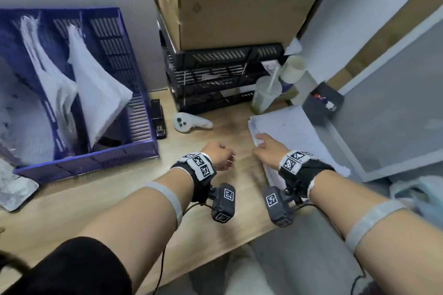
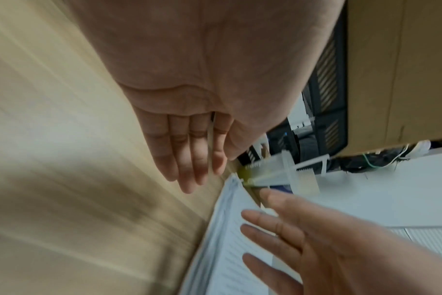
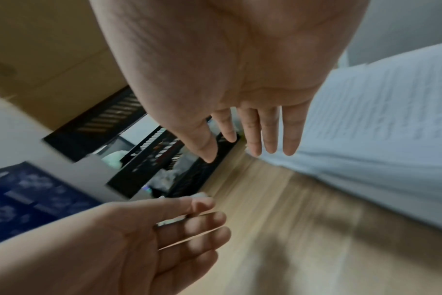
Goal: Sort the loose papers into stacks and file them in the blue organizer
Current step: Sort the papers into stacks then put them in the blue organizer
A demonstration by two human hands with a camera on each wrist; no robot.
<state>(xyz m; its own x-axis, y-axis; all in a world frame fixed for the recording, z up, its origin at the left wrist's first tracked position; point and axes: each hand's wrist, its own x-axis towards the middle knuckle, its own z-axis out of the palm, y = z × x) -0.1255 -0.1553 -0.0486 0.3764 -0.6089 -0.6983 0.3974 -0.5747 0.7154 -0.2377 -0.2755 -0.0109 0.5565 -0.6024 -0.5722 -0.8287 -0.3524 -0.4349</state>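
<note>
Organizer (image 1: 141, 127): blue-violet plastic, slatted walls.
Papers in organizer (image 1: 96, 84): white.
Table (image 1: 96, 199): pale wood grain.
Paper stack (image 1: 294, 132), right of organizer: white with faint printed lines.
Stapler (image 1: 158, 118), just beside organizer: black.
Controller (image 1: 189, 122): white, dark buttons.
Trays (image 1: 223, 74): black, slotted.
Box (image 1: 239, 0): brown cardboard.
Wristbands (image 1: 200, 164): white, black square-coded markers.

Matt pale wood-grain desk (image 1: 119, 199), slatted blue plastic organizer (image 1: 141, 112), white paper stack (image 1: 299, 132), brown cardboard box (image 1: 239, 0)

Both hands (image 1: 219, 154) (fingers extended) forward.
</note>
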